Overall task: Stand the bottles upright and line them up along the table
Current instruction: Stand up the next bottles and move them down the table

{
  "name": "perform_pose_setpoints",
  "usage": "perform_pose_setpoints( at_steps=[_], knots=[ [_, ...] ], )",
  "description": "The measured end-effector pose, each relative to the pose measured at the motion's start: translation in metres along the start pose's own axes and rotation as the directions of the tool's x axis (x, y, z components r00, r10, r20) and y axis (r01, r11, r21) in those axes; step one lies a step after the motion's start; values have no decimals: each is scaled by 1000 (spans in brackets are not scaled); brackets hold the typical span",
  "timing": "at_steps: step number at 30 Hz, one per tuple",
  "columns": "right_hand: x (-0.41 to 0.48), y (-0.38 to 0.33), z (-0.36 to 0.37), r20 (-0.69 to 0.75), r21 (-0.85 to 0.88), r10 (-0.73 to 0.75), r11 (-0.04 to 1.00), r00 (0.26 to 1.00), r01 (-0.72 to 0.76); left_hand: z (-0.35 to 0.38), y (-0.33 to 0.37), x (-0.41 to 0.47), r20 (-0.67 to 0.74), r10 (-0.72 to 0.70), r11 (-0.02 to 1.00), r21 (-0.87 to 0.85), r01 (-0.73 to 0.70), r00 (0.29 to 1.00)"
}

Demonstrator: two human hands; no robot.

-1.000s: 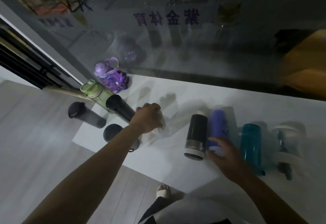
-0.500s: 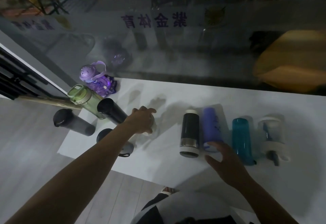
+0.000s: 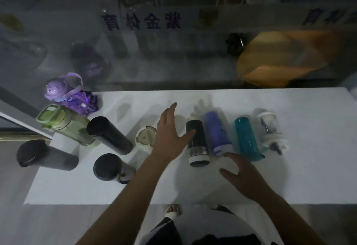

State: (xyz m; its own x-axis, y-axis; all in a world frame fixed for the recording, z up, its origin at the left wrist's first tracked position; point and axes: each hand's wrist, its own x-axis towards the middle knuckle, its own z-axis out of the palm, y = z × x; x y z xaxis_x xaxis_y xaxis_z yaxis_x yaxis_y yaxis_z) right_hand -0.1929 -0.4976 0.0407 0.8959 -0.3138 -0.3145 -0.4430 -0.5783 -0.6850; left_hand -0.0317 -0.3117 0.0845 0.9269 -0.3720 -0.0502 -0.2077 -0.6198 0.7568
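Four bottles lie on their sides in a row on the white table [image 3: 193, 188]: a black bottle with a steel band [image 3: 198, 144], a purple bottle [image 3: 217, 131], a teal bottle [image 3: 247, 138] and a clear bottle with white parts [image 3: 268, 129]. My left hand [image 3: 170, 136] hovers open with spread fingers just left of the black bottle, its thumb at the bottle's side. My right hand [image 3: 243, 175] is open near the purple bottle's near end, holding nothing. A small white-lidded cup [image 3: 145, 138] stands upright left of my left hand.
Upright at the table's left end stand a purple child's bottle [image 3: 71, 98], a green bottle [image 3: 65, 125], a black tumbler [image 3: 108, 134], a dark grey flask [image 3: 44, 156] and a black flask [image 3: 110, 167]. A glass wall [image 3: 173, 55] runs behind the table.
My left hand let go of the white-lidded cup and moved right to the black bottle. My right hand came off the purple bottle and drew back toward me.
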Motion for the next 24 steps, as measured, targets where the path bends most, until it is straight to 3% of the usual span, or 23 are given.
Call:
perform_pose_setpoints(
  at_steps=[2, 6, 10, 13, 15, 20, 22, 24],
  knots=[
    [-12, -3, 3, 5, -6, 88, 996, 996, -88, 29, -5, -20, -43, -27, 994, -108, 23, 999],
    [-42, -3, 12, -32, -4, 193, 981, 981, -193, 80, -32, -38, 100, -214, 948, -218, 231, 972],
    [-76, 3, 20, -62, 1, 274, 962, 960, -274, 117, -54, -37, 324, -509, 683, -411, 604, 797],
    [-95, 8, 22, -87, -9, 314, 949, 945, -316, 131, -53, -30, 365, -578, 465, -588, 662, 730],
    [-102, 9, 22, -96, -5, 337, 941, 937, -339, 138, -55, -25, 355, -592, 398, -651, 646, 723],
    [-100, 10, 17, -107, 14, 323, 946, 941, -323, 140, -60, -25, 342, -601, 387, -667, 637, 723],
    [-96, 10, 13, -102, 17, 300, 954, 949, -299, 132, -62, -29, 303, -609, 447, -632, 633, 733],
    [-90, 10, 8, -94, 43, 291, 957, 952, -288, 123, -69, -38, 252, -591, 588, -515, 624, 766]
  ],
)
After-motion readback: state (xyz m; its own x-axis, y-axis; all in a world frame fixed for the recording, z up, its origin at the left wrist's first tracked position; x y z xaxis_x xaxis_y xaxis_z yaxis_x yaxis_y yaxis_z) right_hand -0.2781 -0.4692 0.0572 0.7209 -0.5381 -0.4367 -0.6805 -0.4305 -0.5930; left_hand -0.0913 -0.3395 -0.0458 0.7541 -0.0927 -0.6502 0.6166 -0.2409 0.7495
